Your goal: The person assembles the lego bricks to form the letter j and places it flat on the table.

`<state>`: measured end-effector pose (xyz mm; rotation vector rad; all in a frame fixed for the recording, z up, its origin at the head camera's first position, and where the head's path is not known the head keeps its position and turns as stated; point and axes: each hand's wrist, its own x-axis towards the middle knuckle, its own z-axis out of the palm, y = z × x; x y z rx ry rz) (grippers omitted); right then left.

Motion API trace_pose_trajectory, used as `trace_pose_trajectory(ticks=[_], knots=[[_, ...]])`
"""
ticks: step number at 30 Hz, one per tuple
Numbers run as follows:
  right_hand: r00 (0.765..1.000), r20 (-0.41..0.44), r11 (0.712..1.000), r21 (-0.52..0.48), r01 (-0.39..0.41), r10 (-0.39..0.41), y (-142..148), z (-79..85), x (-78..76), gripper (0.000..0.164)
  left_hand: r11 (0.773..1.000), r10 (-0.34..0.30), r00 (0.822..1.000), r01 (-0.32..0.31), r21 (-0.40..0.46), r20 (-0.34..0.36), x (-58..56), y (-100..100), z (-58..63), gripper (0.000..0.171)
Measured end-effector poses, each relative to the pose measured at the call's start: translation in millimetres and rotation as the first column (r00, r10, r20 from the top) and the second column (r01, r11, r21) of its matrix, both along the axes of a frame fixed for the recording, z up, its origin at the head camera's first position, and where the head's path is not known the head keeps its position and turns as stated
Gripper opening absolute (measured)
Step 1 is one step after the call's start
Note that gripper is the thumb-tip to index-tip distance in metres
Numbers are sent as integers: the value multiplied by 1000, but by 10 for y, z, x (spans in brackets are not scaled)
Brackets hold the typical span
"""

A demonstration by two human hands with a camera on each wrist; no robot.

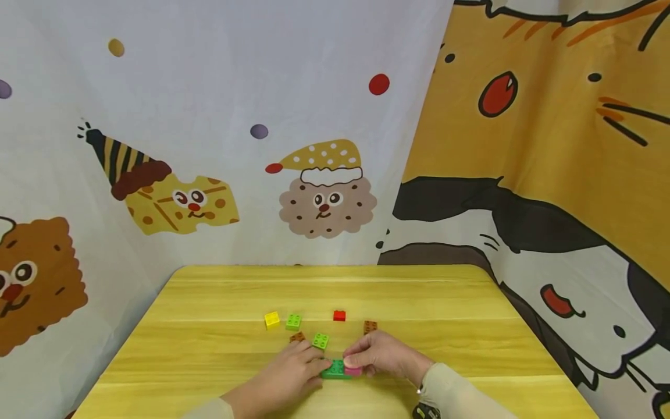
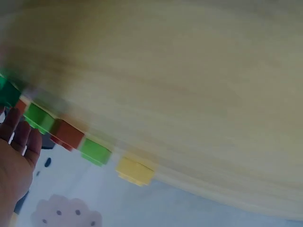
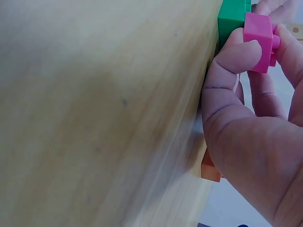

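Note:
A long green toy building brick (image 1: 336, 369) lies on the table in front of the person. The left hand (image 1: 294, 372) holds its left end with the thumb and a finger, the other fingers reaching forward. A pink brick (image 3: 258, 41) is pinched by the thumb and fingers of the right hand (image 1: 386, 356). That pink brick sits at the right end of the green one, slightly higher; whether their studs are fully joined cannot be seen. In the left wrist view, the green brick (image 2: 7, 93) shows only at the edge, beside the left hand (image 2: 18, 156).
Beyond the hands lie a yellow brick (image 1: 271, 319), two light green bricks (image 1: 293, 322), a red brick (image 1: 339, 315) and two brown bricks (image 1: 370, 327). One brown brick is partly behind the left hand. A printed curtain (image 1: 314, 75) hangs behind the wooden table (image 1: 209, 302).

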<state>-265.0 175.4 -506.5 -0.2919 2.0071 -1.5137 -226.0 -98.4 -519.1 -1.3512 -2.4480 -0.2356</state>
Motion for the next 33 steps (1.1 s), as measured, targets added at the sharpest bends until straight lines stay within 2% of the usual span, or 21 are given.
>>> trace_pose_trajectory(ticks=[6,13,18,20,23,26,27,29,33], knots=[[1000,-6,1000,-5,8,-8,6,-16,1,32,995,93,996,-93,-31,-6,-100,-64,17,44],[1000,-2,1000,-4,3,-3,-18,-37,2,32,983,179,984,-179,-50,-5,-210,-19,-12,44],[1000,5,1000,-12,7,-7,-31,-34,5,31,966,250,968,-250,-64,-20,-303,31,9,32],[1000,9,1000,-18,2,-2,-32,-32,5,31,963,263,965,-262,-68,10,-316,49,31,28],[1000,-2,1000,-14,-3,3,-32,-34,14,32,960,277,956,-272,-58,93,-309,75,71,29],[1000,-15,1000,-8,-7,7,-33,-35,21,32,955,292,933,-295,-13,210,-275,86,101,31],[1000,-20,1000,-7,-9,9,-32,-35,23,32,956,286,931,-293,1,227,-262,87,109,33],[1000,-25,1000,-14,-10,10,-27,-29,23,31,960,266,931,-280,21,250,-227,94,140,38],[999,-33,1000,-18,-5,4,-3,-23,25,30,980,193,950,-200,1,246,-135,154,243,38]])
